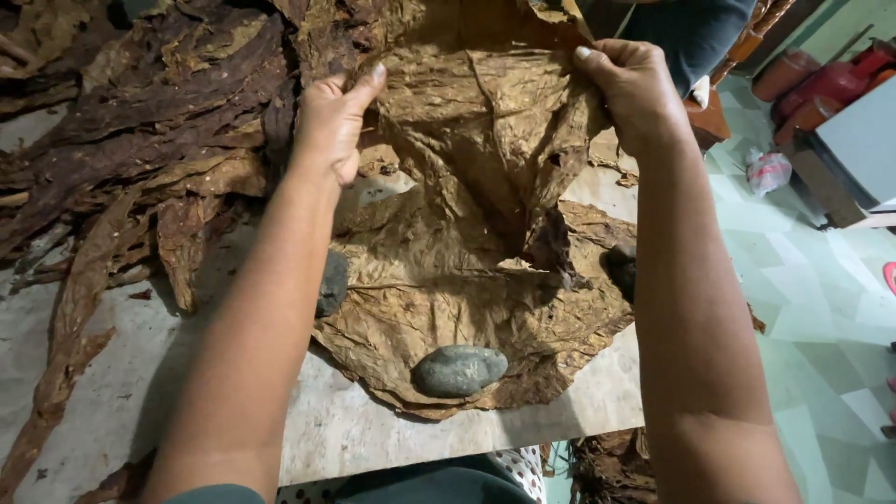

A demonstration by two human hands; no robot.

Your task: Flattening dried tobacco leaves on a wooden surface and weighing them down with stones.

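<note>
My left hand and my right hand hold up a large, thin, crinkled brown dried leaf by its upper edges, stretched between them. Under it a stack of flattened brown leaves lies on the table. A grey oval stone rests on the near edge of that stack. A second dark stone sits at the stack's left side, partly behind my left forearm. A third dark stone shows at the right, beside my right forearm.
A heap of dark dried leaves covers the pale table at the left and back. To the right lies a green tiled floor, with a red object and a small plastic bag. Someone in dark clothing stands beyond.
</note>
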